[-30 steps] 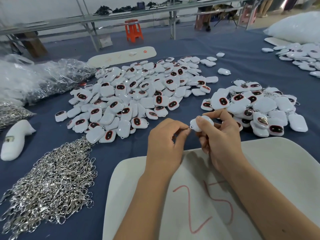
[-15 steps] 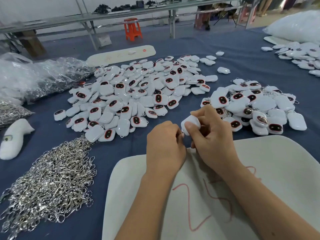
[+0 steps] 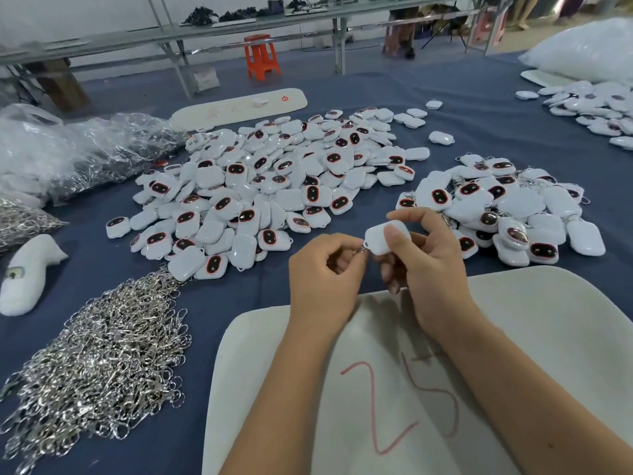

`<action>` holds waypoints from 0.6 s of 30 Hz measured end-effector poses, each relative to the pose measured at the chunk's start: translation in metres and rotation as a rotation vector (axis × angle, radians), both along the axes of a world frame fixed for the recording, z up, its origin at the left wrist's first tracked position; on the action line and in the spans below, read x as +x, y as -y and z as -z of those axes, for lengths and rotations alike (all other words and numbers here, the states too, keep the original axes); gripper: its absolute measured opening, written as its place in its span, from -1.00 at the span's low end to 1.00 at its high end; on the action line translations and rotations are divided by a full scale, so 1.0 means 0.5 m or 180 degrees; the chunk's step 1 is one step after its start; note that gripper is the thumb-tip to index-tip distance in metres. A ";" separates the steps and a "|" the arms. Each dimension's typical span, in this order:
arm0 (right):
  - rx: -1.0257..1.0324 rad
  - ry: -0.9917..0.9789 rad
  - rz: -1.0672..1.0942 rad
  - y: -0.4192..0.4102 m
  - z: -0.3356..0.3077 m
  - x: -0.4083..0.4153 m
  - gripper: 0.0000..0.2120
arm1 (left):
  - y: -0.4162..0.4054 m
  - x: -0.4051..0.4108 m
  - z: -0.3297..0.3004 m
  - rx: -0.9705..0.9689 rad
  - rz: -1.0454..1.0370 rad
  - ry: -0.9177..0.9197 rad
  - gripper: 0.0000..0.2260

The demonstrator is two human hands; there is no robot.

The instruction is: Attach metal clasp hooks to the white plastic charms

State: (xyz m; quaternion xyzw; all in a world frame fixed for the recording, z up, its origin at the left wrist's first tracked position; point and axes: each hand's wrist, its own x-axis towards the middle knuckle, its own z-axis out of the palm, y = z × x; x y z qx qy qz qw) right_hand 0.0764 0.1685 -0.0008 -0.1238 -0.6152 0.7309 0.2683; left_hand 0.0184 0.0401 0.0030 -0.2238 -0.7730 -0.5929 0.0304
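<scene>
A white plastic charm [image 3: 385, 237] is pinched by the right hand [image 3: 428, 258] between thumb and forefinger, held above the blue counter [image 3: 479, 108] just past the far edge of a white board [image 3: 548, 337] marked with a red "25". A metal clasp hook [image 3: 362, 249] is grasped in the curled fingers of the left hand [image 3: 325, 279] and is brought against the charm's lower left corner — whether it is already threaded cannot be told. A loose heap of clasp hooks [image 3: 99, 365] is spread at the left. A large pile of charms [image 3: 260, 186] lies beyond the hands, and a smaller pile [image 3: 507, 207] — with hooks visible among them — lies at the right.
</scene>
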 end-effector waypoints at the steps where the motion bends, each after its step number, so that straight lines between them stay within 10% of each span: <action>1: -0.0219 -0.0004 -0.0079 -0.001 -0.002 -0.001 -0.92 | 0.001 -0.001 0.000 0.0042 0.0108 0.0056 -0.90; 18: -0.1137 -0.0032 -0.0592 -0.002 -0.006 -0.010 -0.76 | -0.007 -0.002 0.007 0.0417 -0.0151 0.0063 -0.83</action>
